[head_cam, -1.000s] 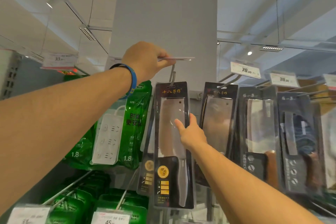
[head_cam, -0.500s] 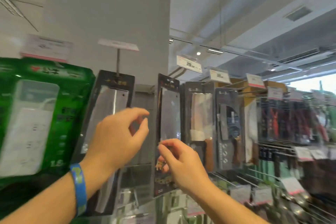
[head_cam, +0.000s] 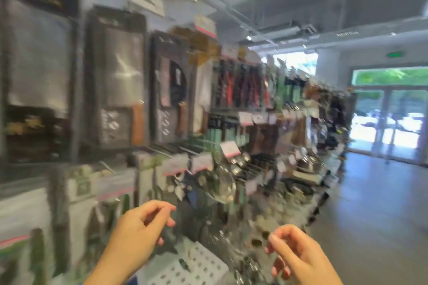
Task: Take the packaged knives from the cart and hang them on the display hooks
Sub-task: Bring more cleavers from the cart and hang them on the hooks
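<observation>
Along the left side of the view, the display rack [head_cam: 322, 201] runs from the near left edge toward the far glass doors [head_cam: 389, 120], with grey floor [head_cam: 375, 215] to its right. At the rack's upper left corner, three packaged knives [head_cam: 115, 76] hang side by side in dark cards, upright, their edges just beside one another. Motion blur hides the hooks and all print. Lower rows carry smaller hung goods, too blurred to identify.

At the bottom edge of the view, a white perforated panel [head_cam: 192, 266] sits between my forearms; I cannot tell what it belongs to.

My left hand [head_cam: 136, 236] is in front of the rack's lower rows, fingers loosely curled, thumb and forefinger apart, gripping nothing. My right hand [head_cam: 298, 254] is well apart from it and slightly lower, fingers loosely curled, gripping nothing. Neither hand touches the knives, which are well above both.

Price tags [head_cam: 229, 148] with pink strips hang at the rack's middle rows.
</observation>
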`<action>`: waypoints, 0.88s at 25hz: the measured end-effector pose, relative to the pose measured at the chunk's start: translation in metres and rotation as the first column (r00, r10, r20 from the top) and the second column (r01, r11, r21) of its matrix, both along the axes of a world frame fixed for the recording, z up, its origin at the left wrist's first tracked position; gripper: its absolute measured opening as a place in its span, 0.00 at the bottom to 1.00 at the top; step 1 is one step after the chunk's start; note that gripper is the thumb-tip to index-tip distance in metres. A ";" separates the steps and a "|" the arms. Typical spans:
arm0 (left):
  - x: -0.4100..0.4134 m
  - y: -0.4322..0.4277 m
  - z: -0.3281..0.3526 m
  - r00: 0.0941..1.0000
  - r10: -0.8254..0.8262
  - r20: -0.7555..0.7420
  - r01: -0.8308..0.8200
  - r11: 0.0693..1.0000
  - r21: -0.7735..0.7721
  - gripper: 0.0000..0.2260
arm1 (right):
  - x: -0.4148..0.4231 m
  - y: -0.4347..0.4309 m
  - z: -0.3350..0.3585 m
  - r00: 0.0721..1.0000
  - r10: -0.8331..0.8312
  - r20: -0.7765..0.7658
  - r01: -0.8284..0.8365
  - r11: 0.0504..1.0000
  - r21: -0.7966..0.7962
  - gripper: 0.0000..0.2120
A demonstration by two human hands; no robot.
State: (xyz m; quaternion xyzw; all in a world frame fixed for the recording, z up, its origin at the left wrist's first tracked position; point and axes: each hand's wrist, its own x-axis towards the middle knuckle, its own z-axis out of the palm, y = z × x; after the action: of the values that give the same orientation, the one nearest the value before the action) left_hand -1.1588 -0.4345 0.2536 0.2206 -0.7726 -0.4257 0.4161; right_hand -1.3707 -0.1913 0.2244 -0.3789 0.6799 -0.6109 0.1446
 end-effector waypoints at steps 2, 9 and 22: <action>-0.042 0.038 -0.041 0.995 -0.071 0.070 0.064 0.994 0.089 0.10 | -0.028 0.063 -0.053 0.987 -0.126 0.095 0.121 0.991 0.062 0.06; -0.135 0.243 -0.255 0.791 -0.409 0.455 0.156 0.854 0.496 0.08 | -0.032 0.314 -0.247 0.721 -0.564 0.404 0.398 0.813 0.424 0.06; -0.292 0.474 -0.367 0.072 -0.724 0.686 0.343 0.664 0.664 0.09 | 0.014 0.552 -0.379 0.087 -0.870 0.486 0.519 0.456 0.723 0.08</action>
State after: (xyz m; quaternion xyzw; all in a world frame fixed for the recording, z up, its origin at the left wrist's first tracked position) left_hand -1.4513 0.0394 -0.1129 0.1803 -0.7990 -0.4627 -0.3391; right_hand -1.3567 0.3602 -0.1548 0.3741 0.7160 -0.5563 0.1949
